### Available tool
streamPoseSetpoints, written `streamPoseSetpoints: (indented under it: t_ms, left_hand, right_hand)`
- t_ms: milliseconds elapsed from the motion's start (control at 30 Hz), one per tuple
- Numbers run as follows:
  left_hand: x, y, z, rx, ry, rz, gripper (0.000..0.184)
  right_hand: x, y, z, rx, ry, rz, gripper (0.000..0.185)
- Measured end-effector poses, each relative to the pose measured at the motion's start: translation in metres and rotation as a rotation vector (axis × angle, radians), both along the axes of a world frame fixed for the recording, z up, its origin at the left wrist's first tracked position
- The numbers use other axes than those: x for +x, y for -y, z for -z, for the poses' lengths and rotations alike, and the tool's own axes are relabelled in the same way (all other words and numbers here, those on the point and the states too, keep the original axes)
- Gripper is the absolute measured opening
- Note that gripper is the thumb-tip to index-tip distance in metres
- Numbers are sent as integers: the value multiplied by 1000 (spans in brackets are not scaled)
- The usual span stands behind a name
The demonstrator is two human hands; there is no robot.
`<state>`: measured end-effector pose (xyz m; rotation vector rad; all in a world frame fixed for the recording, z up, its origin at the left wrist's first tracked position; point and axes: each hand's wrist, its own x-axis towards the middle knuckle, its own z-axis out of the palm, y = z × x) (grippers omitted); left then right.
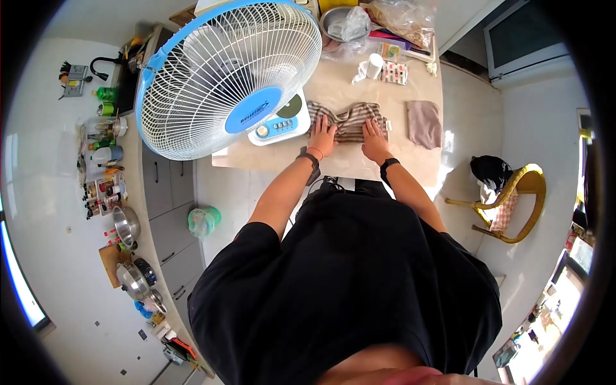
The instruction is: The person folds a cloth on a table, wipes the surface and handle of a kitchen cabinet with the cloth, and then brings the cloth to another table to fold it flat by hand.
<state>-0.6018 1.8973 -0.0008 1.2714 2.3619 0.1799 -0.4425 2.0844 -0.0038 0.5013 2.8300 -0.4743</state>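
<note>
A brown-and-white striped cloth (pixel 350 123) lies rumpled on the table (pixel 407 163) in front of me. My left hand (pixel 323 136) presses on the cloth's left part, fingers stretched out and pointing away from me. Over its right part, my right hand (pixel 375 139) rests flat with its fingers extended. Neither hand grips anything that I can see. A folded mauve-brown cloth (pixel 424 124) sits to the right of my right hand. The white base of a blue-and-white fan (pixel 253 109) stands just left of the striped cloth.
At the table's back are a white roll (pixel 375 64), a patterned packet (pixel 394 73), a metal bowl (pixel 333 18) and plastic bags (pixel 401 19). A rattan chair (pixel 536 199) stands to the right. Left are a kitchen counter with pots (pixel 133 281) and a green bin (pixel 204 221).
</note>
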Motion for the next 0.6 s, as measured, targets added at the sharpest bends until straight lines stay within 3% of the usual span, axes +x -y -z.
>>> streamPoseSetpoints:
  t_ms: [133,333,533,600]
  left_hand:
    - [26,34,-2,71,6,145,56]
    - [47,75,-10,134,85,359,50]
    - [44,65,-3,51,211,337,35]
    - [42,53,-2,42,237,301,21]
  right_hand:
    - [21,24,-21,-75,30,47,71]
    - [55,59,-11,-109,-19,77,72]
    - [68,93,-16,-87,56,138,77]
    - [65,92,-18,-81,99,127,79]
